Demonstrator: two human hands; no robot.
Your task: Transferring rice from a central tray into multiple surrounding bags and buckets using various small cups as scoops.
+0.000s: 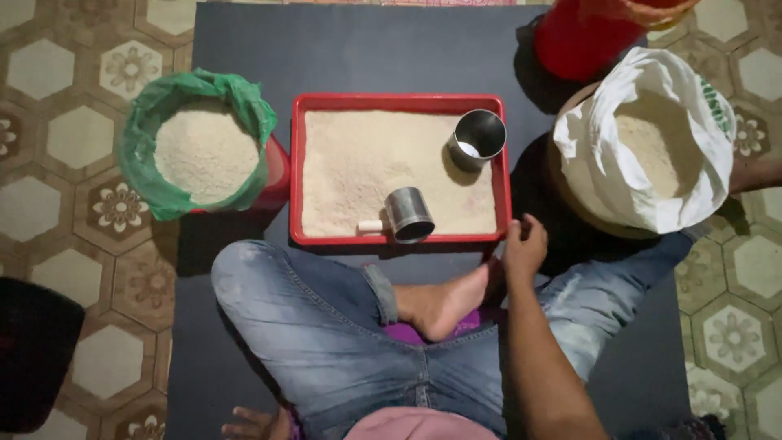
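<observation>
A red rectangular tray (399,102) full of white rice lies on a dark mat in front of my crossed legs. A steel cup (478,138) stands upright in the rice at the tray's far right. A second steel cup (407,216) with a short pale handle lies on its side near the tray's front edge. My right hand (525,246) curls over the tray's near right corner, thumb on the rim. My left hand (252,424) rests low by my left knee, fingers spread, holding nothing.
A green plastic bag of rice (204,151) sits in a red container left of the tray. A white sack of rice (652,143) stands to the right, a red bucket (582,37) behind it. A dark object (32,350) lies on the patterned tile floor at the left.
</observation>
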